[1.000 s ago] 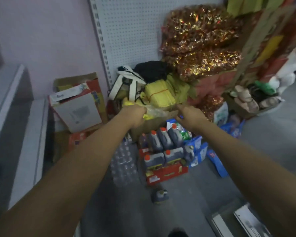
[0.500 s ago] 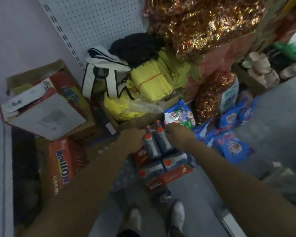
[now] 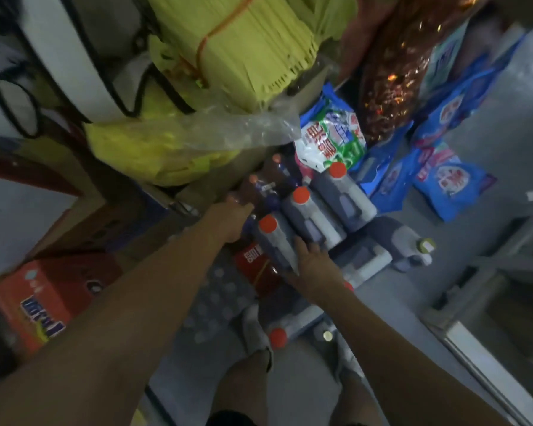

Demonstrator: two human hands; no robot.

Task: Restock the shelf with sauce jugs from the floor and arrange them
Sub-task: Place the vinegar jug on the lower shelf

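Three dark sauce jugs with orange caps stand in a slanted row on the floor: the nearest jug (image 3: 274, 241), the middle jug (image 3: 310, 215) and the far jug (image 3: 345, 195). My left hand (image 3: 228, 219) reaches to the left side of the nearest jug, its fingers fairly straight and partly hidden behind the jug. My right hand (image 3: 314, 262) rests with spread fingers on that jug's front lower side. More jugs lie below: one on its side with a pale cap (image 3: 397, 238), and one with an orange cap (image 3: 277, 338) by my feet.
A red carton (image 3: 256, 265) sits under the jugs, beside a shrink-wrapped bottle pack (image 3: 216, 296). Yellow paper bundles (image 3: 243, 47) in a cardboard box overhang them. Blue detergent bags (image 3: 450, 179) lie to the right, an orange box (image 3: 34, 299) to the left, a metal shelf frame (image 3: 480, 305) at lower right.
I have bent down closer to the jugs. Both hands dropped from the cardboard box's edge to either side of the nearest jug.
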